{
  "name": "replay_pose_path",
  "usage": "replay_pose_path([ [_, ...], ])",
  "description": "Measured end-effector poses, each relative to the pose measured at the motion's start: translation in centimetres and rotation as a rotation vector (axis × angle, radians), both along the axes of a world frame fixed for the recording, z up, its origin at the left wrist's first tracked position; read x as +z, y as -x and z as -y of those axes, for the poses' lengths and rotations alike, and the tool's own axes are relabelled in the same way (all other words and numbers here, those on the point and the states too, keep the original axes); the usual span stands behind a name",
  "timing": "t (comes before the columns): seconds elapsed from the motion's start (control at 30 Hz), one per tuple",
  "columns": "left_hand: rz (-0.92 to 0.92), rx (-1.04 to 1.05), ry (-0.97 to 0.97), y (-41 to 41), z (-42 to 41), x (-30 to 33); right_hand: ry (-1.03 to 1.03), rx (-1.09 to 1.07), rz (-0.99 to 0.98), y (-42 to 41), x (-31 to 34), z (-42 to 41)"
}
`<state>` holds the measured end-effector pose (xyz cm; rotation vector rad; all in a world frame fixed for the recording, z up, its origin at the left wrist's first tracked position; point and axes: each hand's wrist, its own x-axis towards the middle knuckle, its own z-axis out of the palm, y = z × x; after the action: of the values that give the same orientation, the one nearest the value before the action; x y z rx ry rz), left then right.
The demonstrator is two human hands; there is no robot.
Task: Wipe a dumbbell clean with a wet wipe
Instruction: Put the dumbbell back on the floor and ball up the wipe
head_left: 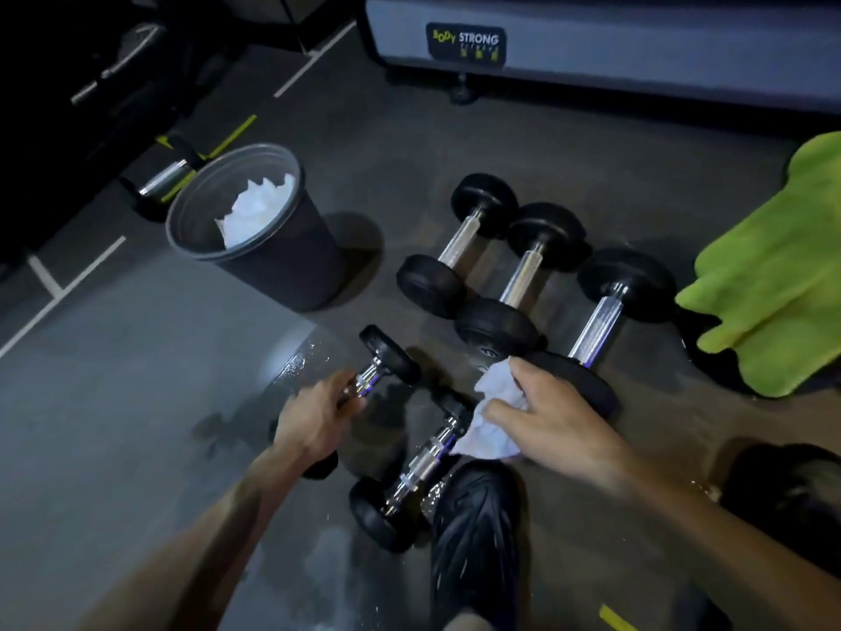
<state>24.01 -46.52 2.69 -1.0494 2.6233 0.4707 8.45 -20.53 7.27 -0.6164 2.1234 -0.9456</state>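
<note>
Two hands | left grips chrome-handled dumbbell | right clutches crumpled white wet wipe

"BODY STRONG" on grey machine base

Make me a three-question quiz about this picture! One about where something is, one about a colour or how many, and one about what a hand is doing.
1. Where are the crumpled white wipes that nobody is holding?
A. In the bin
B. On the green cloth
C. Under the shoe

2. How many dumbbells lie in the row beside the bin?
A. One
B. Three
C. Five

3. What is the left hand doing?
A. Resting flat on the floor
B. Holding a dumbbell by its handle
C. Holding the bin

Answers: 1 A, white wipes sit inside the grey bin. 2 B, three dumbbells lie side by side. 3 B, the left hand curls round a small dumbbell, while the right hand holds a wet wipe.
</note>
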Motion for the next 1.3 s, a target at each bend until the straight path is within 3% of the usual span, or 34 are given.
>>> replay_pose_path([
  [0.1, 0.07, -0.011, -0.022, 0.1, 0.4, -2.5, 0.063, -0.055, -0.066, -0.2, -0.8, 0.0],
  [0.3, 0.104, -0.06, -0.031, -0.3, -0.1, -4.0, 0.191, -0.149, 0.082, 0.5, -1.2, 0.0],
  [0.4, -0.117, -0.081, 0.043, -0.3, -0.1, -1.8, 0.256, -0.166, 0.152, 0.9, -1.0, 0.5],
  [0.43, -0.274, -0.076, -0.009, 0.1, -0.7, -0.5, 0.288, -0.167, 0.194, 1.0, -0.9, 0.7],
  [0.5, -0.526, -0.037, -0.353, 1.6, -3.1, 2.0, 0.352, -0.165, 0.301, 1.0, -0.2, 1.2],
  [0.57, -0.565, -0.025, -0.692, 3.7, -5.4, 3.6, 0.404, -0.153, 0.379, 1.0, 0.2, 1.8],
  [0.63, -0.605, -0.023, -0.789, 5.1, -6.8, 4.0, 0.429, -0.131, 0.382, 0.9, 0.4, 2.0],
  [0.9, -0.778, 0.211, -0.545, 7.1, -7.7, 5.5, 0.411, -0.298, 0.231, 3.3, 0.9, 2.0],
  [1.0, -0.843, 0.129, -0.53, 8.1, -8.5, 6.4, 0.298, -0.323, -0.003, 4.4, 0.5, 2.2],
  [1.07, -0.828, 0.006, -0.545, 8.6, -9.3, 7.0, 0.272, -0.341, -0.047, 5.3, 0.5, 2.5],
  [1.17, -0.789, -0.092, -0.465, 9.6, -9.5, 6.8, 0.392, -0.414, 0.195, 6.4, 1.4, 3.3],
  [1.3, -0.817, 0.021, -0.489, 11.0, -8.9, 6.7, 0.507, -0.363, 0.445, 7.2, 2.9, 4.1],
])
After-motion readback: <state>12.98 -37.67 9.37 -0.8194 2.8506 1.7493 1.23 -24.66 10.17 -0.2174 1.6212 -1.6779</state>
